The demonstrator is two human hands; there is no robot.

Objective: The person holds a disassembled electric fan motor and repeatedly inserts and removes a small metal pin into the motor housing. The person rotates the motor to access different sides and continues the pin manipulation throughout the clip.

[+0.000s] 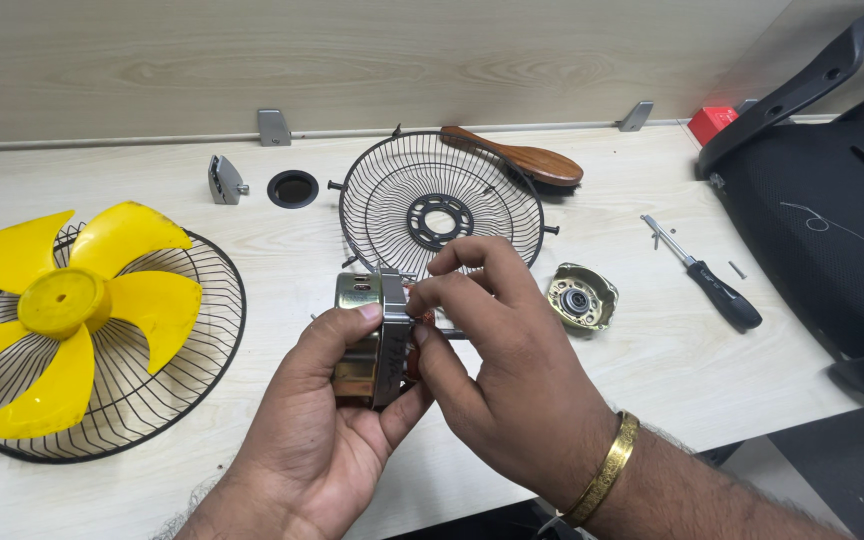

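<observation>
My left hand (pixel 322 430) grips a small metal fan motor (pixel 364 335) with a brass-coloured housing, held on edge above the desk's front. My right hand (pixel 497 370), with a gold bangle on the wrist, pinches the motor's right side, where copper windings show between the fingers. Behind the hands lies a black wire fan guard (pixel 442 205) with a round hub. A loose motor end cover (pixel 582 297) with a bearing rests to the right of the hands.
A yellow fan blade (pixel 72 300) sits on a second black wire guard (pixel 177 390) at the left. A black-handled screwdriver (pixel 707 280), a wooden brush (pixel 522 160), a metal bracket (pixel 224 180), a desk cable hole (pixel 293 188) and a black chair (pixel 822 230) are around.
</observation>
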